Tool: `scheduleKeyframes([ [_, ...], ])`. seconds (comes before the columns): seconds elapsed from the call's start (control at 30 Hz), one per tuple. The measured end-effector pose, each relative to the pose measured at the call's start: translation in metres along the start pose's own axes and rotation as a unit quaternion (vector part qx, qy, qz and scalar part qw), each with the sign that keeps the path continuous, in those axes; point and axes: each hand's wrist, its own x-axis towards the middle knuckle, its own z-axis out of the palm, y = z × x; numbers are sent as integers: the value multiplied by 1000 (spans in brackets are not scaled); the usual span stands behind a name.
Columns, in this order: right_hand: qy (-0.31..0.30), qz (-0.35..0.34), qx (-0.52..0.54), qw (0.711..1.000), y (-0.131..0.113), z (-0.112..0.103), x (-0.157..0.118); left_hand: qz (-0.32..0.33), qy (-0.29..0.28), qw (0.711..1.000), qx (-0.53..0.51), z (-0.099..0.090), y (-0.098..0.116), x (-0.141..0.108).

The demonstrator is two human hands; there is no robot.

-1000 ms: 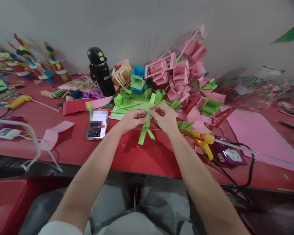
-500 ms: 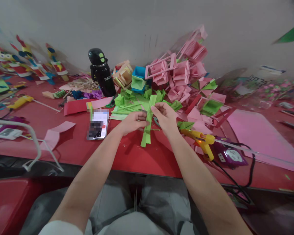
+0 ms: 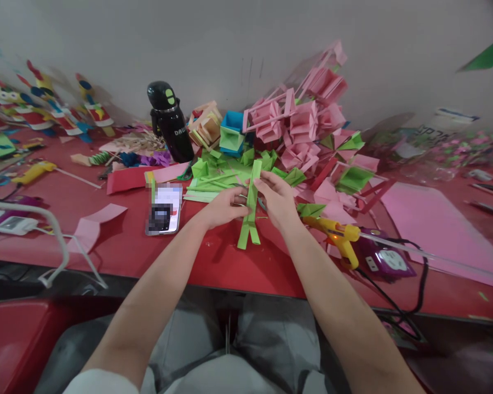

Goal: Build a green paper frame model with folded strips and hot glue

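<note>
Between my hands, a long folded strip of green paper [image 3: 251,205] is held up at a slight tilt above the table. Its lower end splits into two flaps that stand apart. My left hand [image 3: 227,207] is closed on the strip's left side near the middle. From the right, my right hand [image 3: 274,196] pinches it a little higher up, thumb and fingers on the paper. Just behind lies a heap of green folded paper pieces [image 3: 213,178]. A scissors handle is partly hidden beside my right hand.
A yellow glue gun [image 3: 340,238] with a lit orange light lies at right, by a purple power strip [image 3: 384,260]. A phone [image 3: 164,210] lies at left, a black bottle [image 3: 171,123] behind it. Pink paper lanterns [image 3: 304,117] pile against the wall; pink sheets [image 3: 439,230] lie far right.
The lower end of the green strip has folded more narrowly and its two flaps have spread apart. Both hands stay nearly in place, still gripping it.
</note>
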Motion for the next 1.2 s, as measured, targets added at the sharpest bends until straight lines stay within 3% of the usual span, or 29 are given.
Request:
scheduleKeyframes([
  [0.17, 34, -34, 10, 999, 1, -1, 0, -36, 1, 998, -46, 7, 1, -4],
  [0.37, 85, -83, 3, 993, 5, -5, 4, -74, -106, 985, -115, 12, 1, -8],
  [0.47, 101, -91, 8, 991, 7, -8, 7, -70, -133, 983, -109, 13, 2, -10],
  [0.77, 85, -50, 80, 992, 4, -12, 10, -81, -130, 974, -167, 14, 5, -9],
  [1.0, 74, -53, 85, 992, 0, -11, 10, -95, -95, 981, -136, 15, 0, -7],
  [1.2, 69, -45, 74, 994, 0, -11, 8, -78, -103, 984, -119, 11, -8, -6],
])
